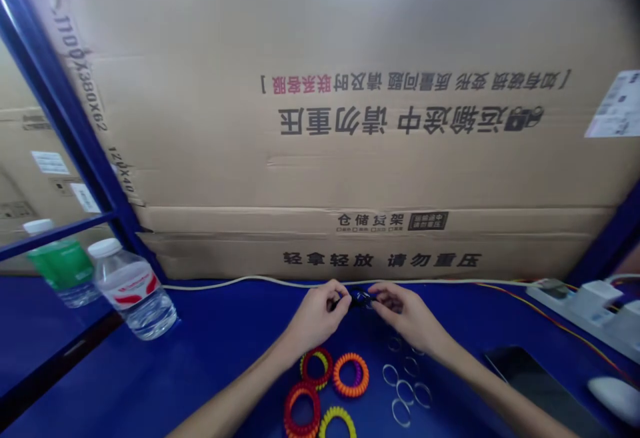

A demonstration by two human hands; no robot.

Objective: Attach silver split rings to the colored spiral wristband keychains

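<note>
Near the back of the blue table, my left hand [320, 313] pinches one side of a small black glossy thing [361, 299]. On its other side, my right hand [407, 315] holds it between thumb and fingers. The exact kind of the black thing is too blurred to tell. Coiled plastic bands lie in front of my left hand: an orange coil band [337, 376] with purple inside it, a red coil band [289, 413] and a yellow coil band [336, 412] among them. Several thin silver rings [394, 414] are spread below my right hand.
A large cardboard box [375, 178] stands upright along the back, with a pale cable [240, 279] at its foot. To the left are a water bottle [137, 298] and a green-labelled bottle [65, 265]. A phone [543, 385], white mouse [615, 397] and power strip [565, 306] lie right.
</note>
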